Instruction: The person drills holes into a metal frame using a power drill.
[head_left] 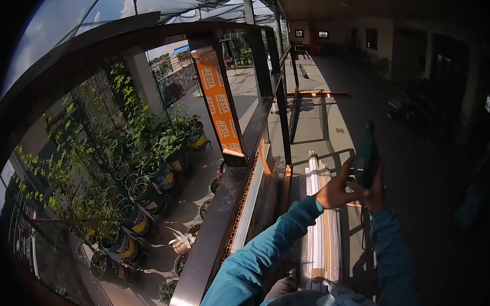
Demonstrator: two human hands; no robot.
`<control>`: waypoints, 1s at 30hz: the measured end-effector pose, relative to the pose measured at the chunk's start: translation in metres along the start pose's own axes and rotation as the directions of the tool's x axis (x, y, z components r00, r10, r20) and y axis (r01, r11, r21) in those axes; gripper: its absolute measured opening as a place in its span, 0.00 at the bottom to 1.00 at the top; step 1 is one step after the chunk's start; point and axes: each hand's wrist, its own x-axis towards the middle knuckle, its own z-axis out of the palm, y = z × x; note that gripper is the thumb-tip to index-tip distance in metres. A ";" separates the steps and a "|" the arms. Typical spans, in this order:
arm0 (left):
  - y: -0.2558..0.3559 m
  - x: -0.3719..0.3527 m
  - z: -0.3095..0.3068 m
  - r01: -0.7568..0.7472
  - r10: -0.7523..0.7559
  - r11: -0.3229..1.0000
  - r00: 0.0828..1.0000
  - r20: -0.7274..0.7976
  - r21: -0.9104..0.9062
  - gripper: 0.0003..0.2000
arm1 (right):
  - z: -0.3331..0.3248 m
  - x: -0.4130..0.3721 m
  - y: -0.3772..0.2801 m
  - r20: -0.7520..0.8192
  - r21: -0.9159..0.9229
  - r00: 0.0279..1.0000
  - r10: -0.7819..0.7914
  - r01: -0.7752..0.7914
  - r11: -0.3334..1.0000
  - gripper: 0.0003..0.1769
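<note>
The railing [216, 237] runs from close by to far away. Left of the railing and down below it, plant pots [132, 214] stand in rows on the ground. Further along the railing, a post [220, 104] stands up on it. Right of the railing, just beside it, a bundle of long bars [320, 215] lies on the floor and runs the same way. Further right of the railing, above the bundle, is a drill [365, 158]. The left hand [335, 190] touches its left side and the right hand [375, 193] holds it from below. Far off, right of the railing, one long bar [316, 94] lies across the floor.
</note>
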 end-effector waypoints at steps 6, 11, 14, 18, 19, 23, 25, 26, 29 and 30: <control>0.004 0.089 -0.085 -0.232 0.152 0.962 0.895 -0.420 -0.147 0.45 | 0.049 0.148 0.026 0.155 -0.138 0.955 -0.254 0.276 0.951 0.52; -0.039 0.108 -0.159 -0.239 0.204 0.971 0.763 -0.613 0.026 0.42 | 0.063 0.221 0.093 0.390 0.011 0.911 -0.134 0.141 0.990 0.56; -0.090 0.096 -0.197 -0.128 -0.125 0.944 0.717 -0.685 -0.306 0.31 | 0.065 0.245 0.123 0.603 -0.255 0.798 -0.024 0.221 0.941 0.63; -0.125 0.104 -0.230 -0.291 -0.377 0.698 0.628 -0.681 -0.655 0.19 | 0.040 0.312 0.147 0.624 -0.713 0.739 0.254 0.404 0.573 0.48; -0.149 0.099 -0.247 -0.266 -0.369 0.718 0.637 -0.677 -0.643 0.20 | 0.033 0.339 0.166 0.623 -0.715 0.727 0.288 0.379 0.588 0.43; -0.172 0.111 -0.278 -0.352 -0.510 0.563 0.564 -0.650 -0.748 0.18 | 0.037 0.464 0.250 0.651 -0.340 0.674 0.348 -0.151 0.928 0.29; -0.187 0.120 -0.294 -0.291 -0.495 0.683 0.491 -0.717 -0.670 0.24 | 0.057 0.534 0.288 0.676 -0.341 0.710 0.199 0.061 0.938 0.27; -0.189 0.126 -0.303 -0.279 -0.453 0.718 0.508 -0.733 -0.637 0.25 | 0.067 0.578 0.333 0.648 -0.246 0.718 0.253 -0.117 0.962 0.26; -0.195 0.148 -0.324 -0.271 -0.500 0.716 0.443 -0.744 -0.643 0.25 | 0.105 0.663 0.359 0.509 -0.080 0.841 0.184 -0.167 0.983 0.31; -0.192 0.158 -0.330 -0.332 -0.488 0.687 0.449 -0.748 -0.647 0.25 | 0.119 0.695 0.379 0.493 0.063 0.844 0.212 -0.278 0.958 0.31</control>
